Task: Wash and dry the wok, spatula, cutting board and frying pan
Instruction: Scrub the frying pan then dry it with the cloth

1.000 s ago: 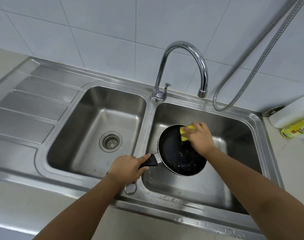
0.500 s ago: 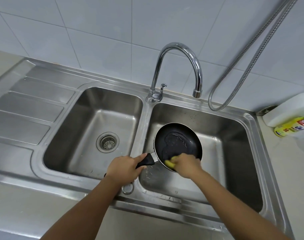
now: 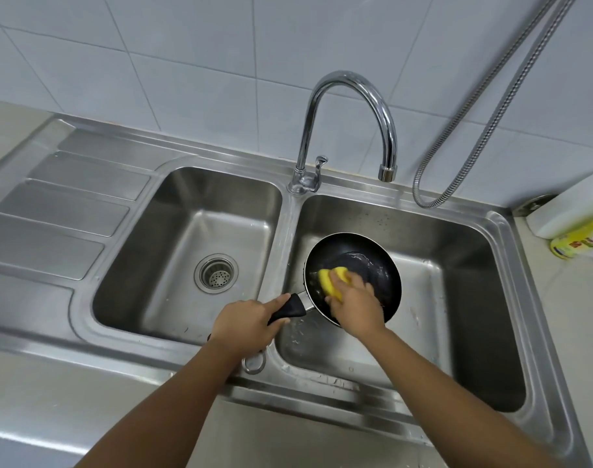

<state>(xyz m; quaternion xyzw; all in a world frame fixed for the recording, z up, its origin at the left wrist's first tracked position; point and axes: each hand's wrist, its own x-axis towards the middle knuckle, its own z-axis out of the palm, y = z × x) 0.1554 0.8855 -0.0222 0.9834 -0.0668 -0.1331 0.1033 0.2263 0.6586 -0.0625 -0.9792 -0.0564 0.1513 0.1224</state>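
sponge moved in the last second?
Yes. The sponge was at the pan's far rim, on the faucet side. Now the right hand holds it at the pan's near left, by the handle.

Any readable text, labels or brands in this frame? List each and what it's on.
The yellow label on the white bottle, right edge: red and blue print, too blurred and cropped to read.
The frying pan, sponge, faucet, sink: no text visible.
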